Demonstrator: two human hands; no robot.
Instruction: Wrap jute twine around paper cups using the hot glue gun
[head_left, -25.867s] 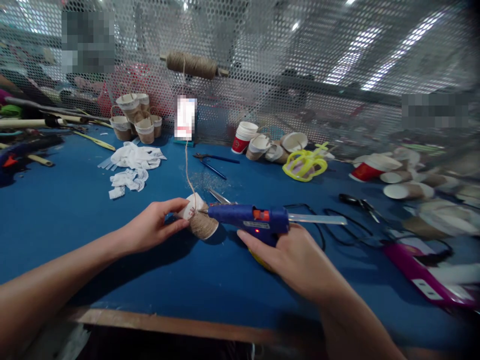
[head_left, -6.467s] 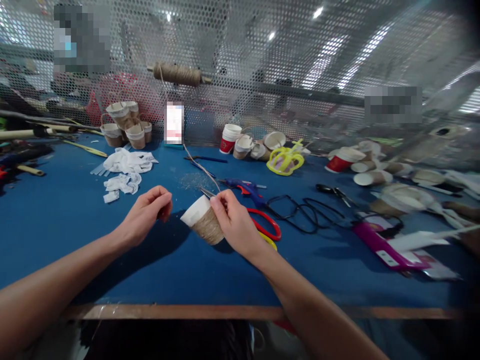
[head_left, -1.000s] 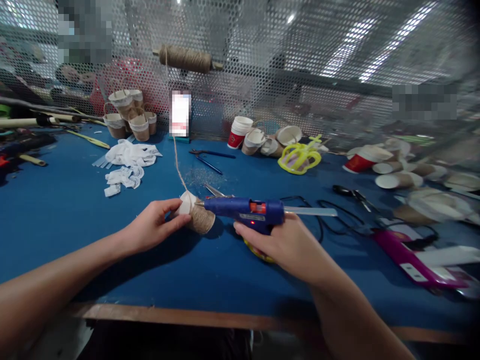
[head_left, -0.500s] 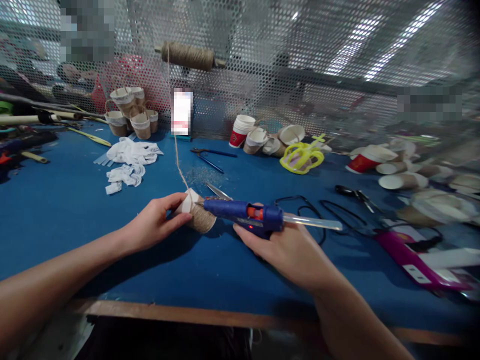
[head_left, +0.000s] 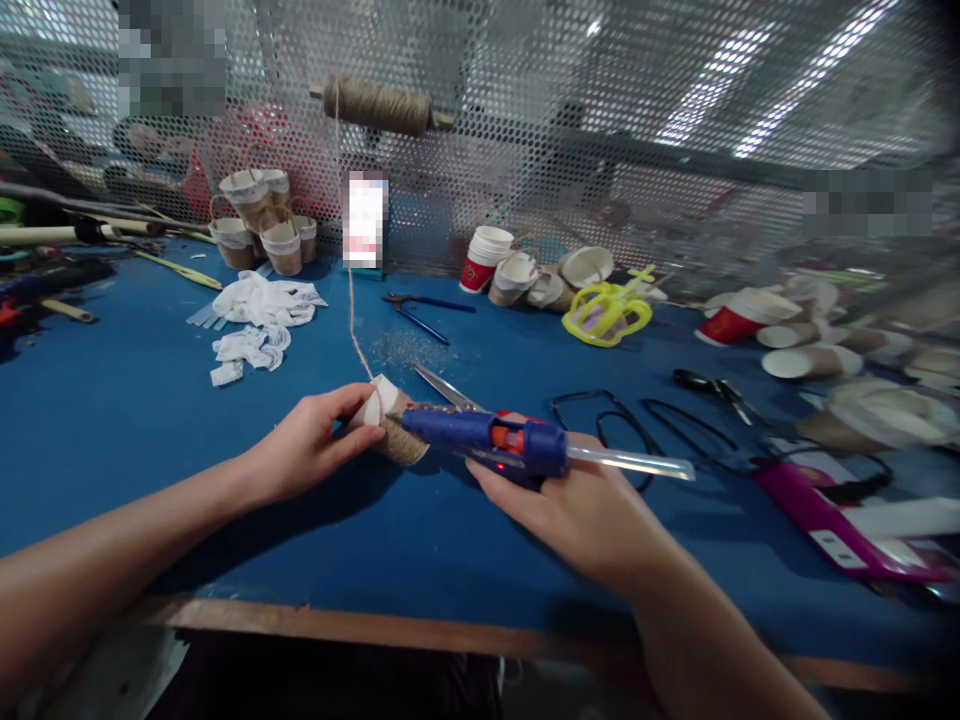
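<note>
Tilting mid-table, well inside the near brown wooden edge (head_left: 337, 622), the small white paper cup wrapped in brown twine (head_left: 397, 442) is pinched between the left hand's (head_left: 319, 440) thumb and fingers, while the right hand (head_left: 589, 510) curls closed around a blue plastic glue gun (head_left: 465, 430), nozzle end at the cup. Blue tabletop (head_left: 360, 550) stretches between both hands and that edge; silver-bladed scissors (head_left: 442, 385) lie just beyond the gun, blue-handled pliers (head_left: 442, 303) farther toward the far perforated metal screen (head_left: 570, 160).

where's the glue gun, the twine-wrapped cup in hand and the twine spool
glue gun (head_left: 459, 429): head view, on its blue barrel
twine-wrapped cup (head_left: 400, 441): head view, on its brown twine side
twine spool (head_left: 381, 107): head view, on the wound twine
</note>
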